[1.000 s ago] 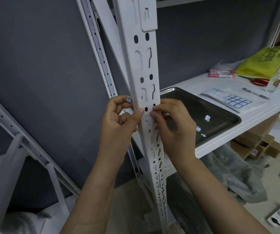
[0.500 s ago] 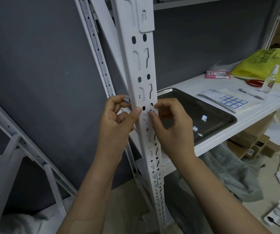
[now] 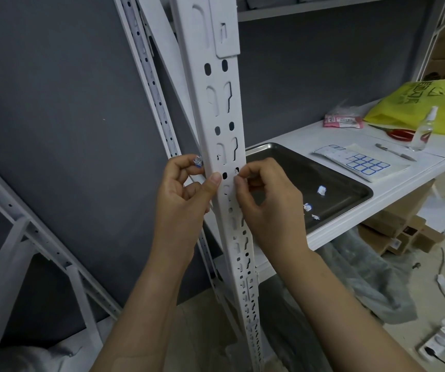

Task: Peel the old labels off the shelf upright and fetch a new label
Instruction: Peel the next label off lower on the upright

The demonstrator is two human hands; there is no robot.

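My right hand (image 3: 267, 208) is drawing its fingertips back toward the edge of the shelf upright (image 3: 216, 108), thumb and forefinger now pinching a scrap of old label (image 3: 236, 171) there. My left hand (image 3: 181, 200) is pressing its thumb on the upright, curled fingers holding a crumpled label (image 3: 198, 160). Beyond, peeled scraps (image 3: 322, 190) are lying in the metal tray (image 3: 269, 145), the sheet of new labels (image 3: 361, 162) just past it.

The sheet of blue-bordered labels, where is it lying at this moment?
In the head view, the sheet of blue-bordered labels lies flat on the white shelf at the right, between the metal tray and the pen.
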